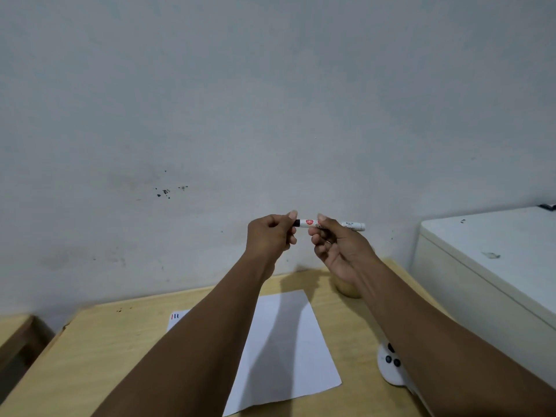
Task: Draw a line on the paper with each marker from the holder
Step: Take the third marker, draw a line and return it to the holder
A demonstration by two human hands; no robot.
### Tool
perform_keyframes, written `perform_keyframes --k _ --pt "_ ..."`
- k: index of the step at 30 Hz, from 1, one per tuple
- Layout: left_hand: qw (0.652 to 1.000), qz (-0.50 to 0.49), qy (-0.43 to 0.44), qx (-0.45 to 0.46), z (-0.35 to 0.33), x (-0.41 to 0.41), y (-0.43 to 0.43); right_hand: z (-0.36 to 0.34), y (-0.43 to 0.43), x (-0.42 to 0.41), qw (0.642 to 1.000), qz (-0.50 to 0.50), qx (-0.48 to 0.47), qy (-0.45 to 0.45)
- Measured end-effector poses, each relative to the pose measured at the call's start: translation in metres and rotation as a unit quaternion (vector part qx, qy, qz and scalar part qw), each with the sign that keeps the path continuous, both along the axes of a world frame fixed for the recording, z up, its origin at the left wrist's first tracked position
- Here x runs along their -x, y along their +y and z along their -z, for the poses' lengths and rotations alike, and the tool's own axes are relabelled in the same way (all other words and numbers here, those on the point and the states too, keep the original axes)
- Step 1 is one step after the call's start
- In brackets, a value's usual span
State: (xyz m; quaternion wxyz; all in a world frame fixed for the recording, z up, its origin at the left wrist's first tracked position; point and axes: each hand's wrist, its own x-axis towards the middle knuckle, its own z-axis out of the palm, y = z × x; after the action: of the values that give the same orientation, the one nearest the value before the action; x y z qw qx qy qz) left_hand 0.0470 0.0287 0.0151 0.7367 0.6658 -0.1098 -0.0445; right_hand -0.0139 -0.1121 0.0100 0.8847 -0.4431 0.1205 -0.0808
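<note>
Starting nearest you: a white controller (391, 364) with dark buttons lies at the table's (90, 350) right edge, partly under your right forearm. Just left of it, the white paper (288, 350) lies flat on the wooden top; short red and dark strokes (174, 316) show at its far left corner. Beyond the paper, a tan rounded holder (349, 288) sits near the wall, mostly hidden by your right wrist. Above all this, both hands are raised before the wall. Your right hand (337, 245) clamps the white marker (331, 225) barrel, held level. Your left hand (270, 236) pinches its dark cap end between thumb and fingers.
</note>
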Motion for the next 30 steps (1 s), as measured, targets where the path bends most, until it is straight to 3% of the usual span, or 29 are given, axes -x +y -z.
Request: perform_keyframes --k 2,6,15,20,30 --pt "0.999 -0.009 -0.028 -0.033 -0.006 -0.002 -0.002 0.0 -0.004 -0.001 1.0 -0.014 -0.002 0.009" --pt "0.993 -0.035 -0.084 -0.079 -0.01 -0.007 -0.006 -0.008 -0.023 -0.003 0.99 -0.014 0.112 0.087" --pt "0.946 -0.061 -0.241 -0.21 -0.026 -0.006 -0.051 -0.018 -0.083 0.012 0.922 0.156 0.308 0.174" --pt "0.904 -0.048 -0.308 -0.293 -0.02 0.001 -0.075 -0.01 -0.096 0.019 0.917 0.147 0.326 0.175" --pt "0.876 0.014 -0.283 -0.391 0.006 0.003 -0.093 0.003 -0.095 0.014 0.914 0.133 0.342 0.173"
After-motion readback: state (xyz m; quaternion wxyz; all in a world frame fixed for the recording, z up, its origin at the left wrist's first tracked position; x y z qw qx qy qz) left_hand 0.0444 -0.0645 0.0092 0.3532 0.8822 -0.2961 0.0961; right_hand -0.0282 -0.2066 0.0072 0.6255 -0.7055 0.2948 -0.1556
